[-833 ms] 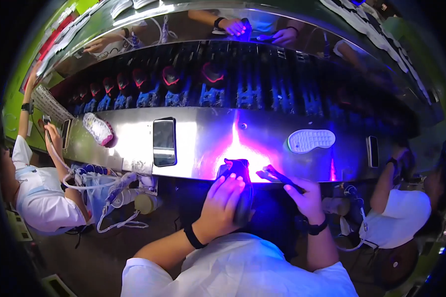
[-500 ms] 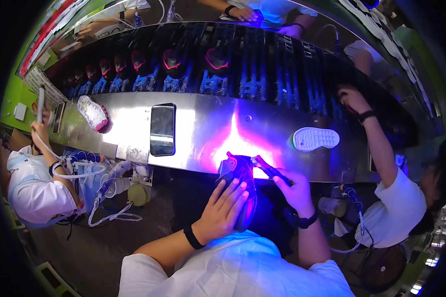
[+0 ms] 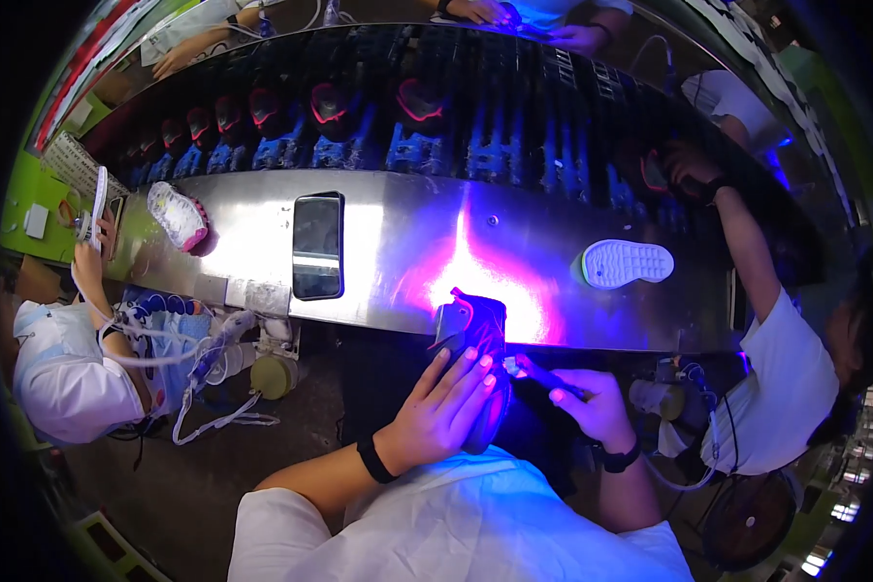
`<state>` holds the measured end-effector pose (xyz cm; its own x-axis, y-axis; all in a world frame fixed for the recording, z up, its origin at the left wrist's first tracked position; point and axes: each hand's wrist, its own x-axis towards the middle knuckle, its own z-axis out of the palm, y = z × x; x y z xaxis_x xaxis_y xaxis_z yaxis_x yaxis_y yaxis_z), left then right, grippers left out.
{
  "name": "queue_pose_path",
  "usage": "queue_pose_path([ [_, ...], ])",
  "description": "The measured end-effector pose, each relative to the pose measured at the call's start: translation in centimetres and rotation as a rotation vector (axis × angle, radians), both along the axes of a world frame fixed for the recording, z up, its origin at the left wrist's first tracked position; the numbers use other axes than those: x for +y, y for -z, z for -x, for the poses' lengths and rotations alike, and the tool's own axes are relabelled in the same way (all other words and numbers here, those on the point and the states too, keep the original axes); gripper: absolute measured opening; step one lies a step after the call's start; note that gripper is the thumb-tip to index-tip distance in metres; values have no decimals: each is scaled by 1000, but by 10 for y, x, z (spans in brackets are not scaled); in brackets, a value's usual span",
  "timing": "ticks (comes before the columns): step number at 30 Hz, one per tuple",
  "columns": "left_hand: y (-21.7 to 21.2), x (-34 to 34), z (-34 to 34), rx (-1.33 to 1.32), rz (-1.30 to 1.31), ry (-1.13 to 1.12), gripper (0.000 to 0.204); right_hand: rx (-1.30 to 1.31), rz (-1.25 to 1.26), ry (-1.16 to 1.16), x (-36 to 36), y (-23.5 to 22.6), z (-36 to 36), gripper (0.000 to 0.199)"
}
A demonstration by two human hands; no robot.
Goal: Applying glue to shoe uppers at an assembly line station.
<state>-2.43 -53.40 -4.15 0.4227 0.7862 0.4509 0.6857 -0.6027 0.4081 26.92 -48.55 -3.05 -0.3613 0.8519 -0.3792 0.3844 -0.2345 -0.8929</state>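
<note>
Left fingers (image 3: pixel 463 383) holding shoe (image 3: pixel 480 325); right fingers (image 3: pixel 568 401) gripping tool (image 3: pixel 551 377), now moving lower along shoe's right edge, reaching new stretch.

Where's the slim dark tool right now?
In the head view, the slim dark tool is in the right hand, right of centre and below the near edge of the metal bench, its tip close beside the dark shoe under the left hand.

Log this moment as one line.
left hand: holding dark shoe | right hand: holding dark-handled tool, tip near shoe's right side | metal bench: smartphone left, white shoe sole right
</note>
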Motion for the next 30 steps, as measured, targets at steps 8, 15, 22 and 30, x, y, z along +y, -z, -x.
queue_pose_path([
  [8, -11, 4, -1, 77, -35, 24, 50, 14, -171, 146, 12, 21, 13, 35],
  [15, -35, 9, -21, 28, 68, -23, 53, 48, -51, 49, -23, -27, -14, 34],
  [22, -52, 17, -55, 57, 56, -109, 80, 20, -116, 101, -32, -38, -32, 33],
  [30, -58, 10, -73, 150, 24, -158, 77, 85, -106, 140, -17, -44, -33, 35],
])
